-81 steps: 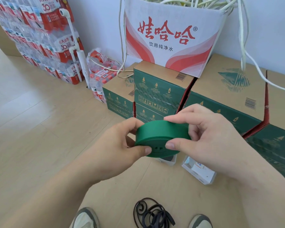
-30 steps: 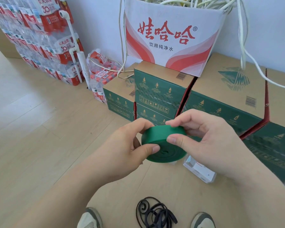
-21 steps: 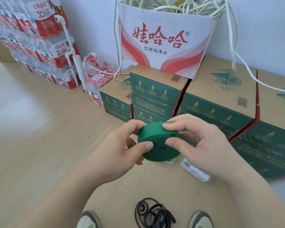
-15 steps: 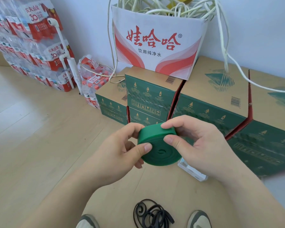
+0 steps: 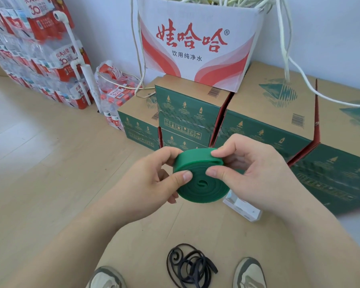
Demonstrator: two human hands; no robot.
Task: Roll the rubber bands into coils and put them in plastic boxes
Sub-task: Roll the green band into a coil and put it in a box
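A green rubber band (image 5: 200,188) is wound into a tight flat coil, held in mid-air between both hands with its spiral face tilted toward me. My left hand (image 5: 152,181) grips its left edge, thumb on the face and fingers behind. My right hand (image 5: 256,175) pinches its right side, thumb on the face and forefinger over the rim. A clear plastic box (image 5: 241,206) lies on the floor below the coil, partly hidden by my right hand. A loose black rubber band (image 5: 190,265) lies tangled on the floor between my shoes.
Green and brown cardboard cartons (image 5: 187,115) stand stacked behind the hands. A white and red box (image 5: 195,44) full of pale cables sits on top. Shrink-wrapped water bottle packs (image 5: 35,55) are piled at the far left. My two shoes (image 5: 106,277) are at the bottom edge.
The coil has been turned a little in my hands, its spiral face tipping more toward me. My head has shifted, so the scene slid slightly. The black band has not moved.
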